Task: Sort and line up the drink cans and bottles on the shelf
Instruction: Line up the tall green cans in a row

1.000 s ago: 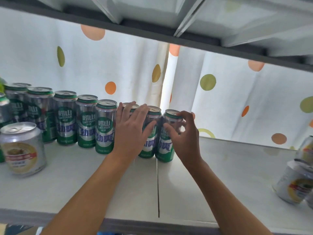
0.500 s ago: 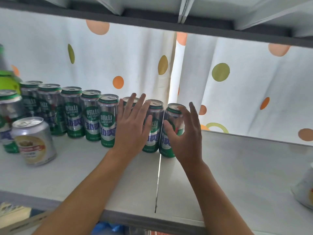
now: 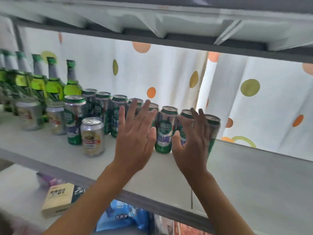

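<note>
Setting: white shelf point(image 3: 254, 175) under a grey upper shelf, backed by a white curtain point(image 3: 160, 73) with orange and green dots.

Row of tall green-and-silver beer cans point(image 3: 164, 129) stands along the back, touching side by side. Green glass bottles point(image 3: 71, 82) stand at far left. Short silver cans sit loose in front: one point(image 3: 92, 136) near the shelf edge, two more point(image 3: 30, 114) further left.

Change over the last second: both hands were wrapped around cans at the right end of the row. Now the left hand point(image 3: 135, 138) and right hand point(image 3: 191, 141) are lifted off, fingers straight and spread, holding nothing, palms facing the row. View has swung left, bringing the bottles into frame.

Judgement: right end of the tall-can row appears done. Short silver cans are not yet lined up; likely next. Lower shelf holds a tan box point(image 3: 57, 199) and a blue packet point(image 3: 125, 216).
</note>
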`<state>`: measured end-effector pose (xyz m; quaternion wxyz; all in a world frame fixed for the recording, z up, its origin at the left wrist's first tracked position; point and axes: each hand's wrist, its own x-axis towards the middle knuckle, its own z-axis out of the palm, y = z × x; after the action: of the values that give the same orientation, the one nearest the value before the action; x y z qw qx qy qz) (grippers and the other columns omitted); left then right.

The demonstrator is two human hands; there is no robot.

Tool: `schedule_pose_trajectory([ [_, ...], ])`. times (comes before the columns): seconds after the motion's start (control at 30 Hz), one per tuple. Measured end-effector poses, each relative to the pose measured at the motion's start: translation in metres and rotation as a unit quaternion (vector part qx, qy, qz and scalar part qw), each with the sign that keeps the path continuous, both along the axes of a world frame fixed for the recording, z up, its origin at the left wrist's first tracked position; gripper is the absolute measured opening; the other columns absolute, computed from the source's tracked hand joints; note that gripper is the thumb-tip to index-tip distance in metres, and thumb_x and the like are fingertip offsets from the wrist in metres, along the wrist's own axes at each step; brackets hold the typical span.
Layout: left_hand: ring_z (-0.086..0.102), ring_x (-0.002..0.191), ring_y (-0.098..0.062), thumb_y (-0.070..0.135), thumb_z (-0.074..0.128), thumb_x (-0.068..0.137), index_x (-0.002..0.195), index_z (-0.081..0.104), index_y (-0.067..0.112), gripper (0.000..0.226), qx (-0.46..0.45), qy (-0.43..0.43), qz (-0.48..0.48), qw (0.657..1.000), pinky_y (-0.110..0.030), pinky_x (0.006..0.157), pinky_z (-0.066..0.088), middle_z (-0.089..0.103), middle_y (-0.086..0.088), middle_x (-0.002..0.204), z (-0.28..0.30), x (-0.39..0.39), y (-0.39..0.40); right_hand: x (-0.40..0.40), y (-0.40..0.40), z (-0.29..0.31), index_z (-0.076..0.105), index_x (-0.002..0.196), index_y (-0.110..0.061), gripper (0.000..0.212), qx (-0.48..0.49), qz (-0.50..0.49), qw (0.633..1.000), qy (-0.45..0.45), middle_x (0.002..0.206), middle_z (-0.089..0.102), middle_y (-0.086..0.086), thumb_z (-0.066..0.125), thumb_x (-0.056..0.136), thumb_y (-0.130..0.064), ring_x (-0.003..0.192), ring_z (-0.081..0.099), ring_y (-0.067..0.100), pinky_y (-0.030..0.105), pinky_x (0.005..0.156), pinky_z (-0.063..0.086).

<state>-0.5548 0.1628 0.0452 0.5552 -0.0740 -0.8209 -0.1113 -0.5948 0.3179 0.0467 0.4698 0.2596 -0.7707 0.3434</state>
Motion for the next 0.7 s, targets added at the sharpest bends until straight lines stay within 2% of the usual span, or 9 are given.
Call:
schedule_pose_trajectory([
  [0.13,0.014,0.149,-0.026,0.021,0.034,0.097,0.138,0.051,0.010,0.046,0.039,0.032,-0.010,0.999,-0.057,0.119,0.007,0.037,-0.006,0.154,0.009,0.036,-0.081,0.024,-0.088,0.007,0.064,0.124,-0.015,0.043,0.029,0.047,0.998,-0.017,0.148,0.046,0.010,0.066,0.083,-0.005,0.149,0.024,0.025,0.053,0.119,0.026],
  [0.23,0.014,0.149,-0.027,0.021,0.034,0.098,0.139,0.049,0.010,0.046,0.035,0.043,-0.019,0.998,-0.059,0.118,0.009,0.038,-0.006,0.154,0.015,0.052,-0.147,0.037,-0.161,0.018,0.065,0.123,-0.014,0.038,0.020,0.070,0.997,-0.033,0.144,0.050,0.009,0.064,0.085,-0.008,0.146,0.029,0.025,0.048,0.118,0.028],
  [0.37,0.015,0.149,-0.026,0.022,0.036,0.098,0.138,0.051,0.009,0.045,0.050,0.028,-0.024,0.998,-0.058,0.118,0.010,0.037,-0.005,0.154,0.010,0.063,-0.230,0.041,-0.241,0.032,0.063,0.125,-0.023,0.038,0.028,0.101,0.990,-0.091,0.143,0.050,0.003,0.063,0.088,-0.016,0.142,0.032,0.018,0.030,0.112,0.025],
  [0.47,0.014,0.149,-0.022,0.023,0.035,0.098,0.140,0.050,0.009,0.046,0.086,-0.002,-0.048,0.995,-0.054,0.119,0.013,0.035,-0.004,0.155,0.003,0.064,-0.273,0.039,-0.273,0.036,0.057,0.131,-0.034,0.040,0.023,0.109,0.983,-0.146,0.140,0.049,-0.009,0.061,0.092,-0.026,0.132,0.039,0.006,0.010,0.099,0.023],
  [0.53,0.014,0.149,-0.018,0.024,0.034,0.099,0.140,0.048,0.009,0.046,0.109,-0.028,-0.069,0.991,-0.049,0.119,0.015,0.034,-0.005,0.156,-0.002,0.059,-0.291,0.035,-0.287,0.035,0.054,0.132,-0.036,0.041,0.036,0.090,0.982,-0.160,0.137,0.049,-0.012,0.063,0.093,-0.026,0.125,0.042,0.002,0.002,0.090,0.021],
  [0.6,0.012,0.150,-0.015,0.026,0.033,0.099,0.142,0.046,0.010,0.048,0.106,-0.049,-0.079,0.990,-0.044,0.120,0.014,0.030,-0.004,0.158,-0.008,0.053,-0.301,0.030,-0.294,0.037,0.054,0.133,-0.035,0.042,0.043,0.073,0.981,-0.173,0.135,0.050,-0.012,0.066,0.093,-0.028,0.121,0.044,0.003,0.003,0.088,0.023],
  [0.7,0.012,0.149,-0.016,0.029,0.031,0.099,0.144,0.043,0.012,0.050,0.106,-0.071,-0.093,0.988,-0.042,0.121,0.012,0.027,-0.002,0.159,-0.017,0.045,-0.309,0.022,-0.302,0.046,0.059,0.127,-0.033,0.041,0.056,0.051,0.976,-0.202,0.129,0.053,-0.012,0.070,0.088,-0.040,0.121,0.046,0.007,0.018,0.095,0.031],
])
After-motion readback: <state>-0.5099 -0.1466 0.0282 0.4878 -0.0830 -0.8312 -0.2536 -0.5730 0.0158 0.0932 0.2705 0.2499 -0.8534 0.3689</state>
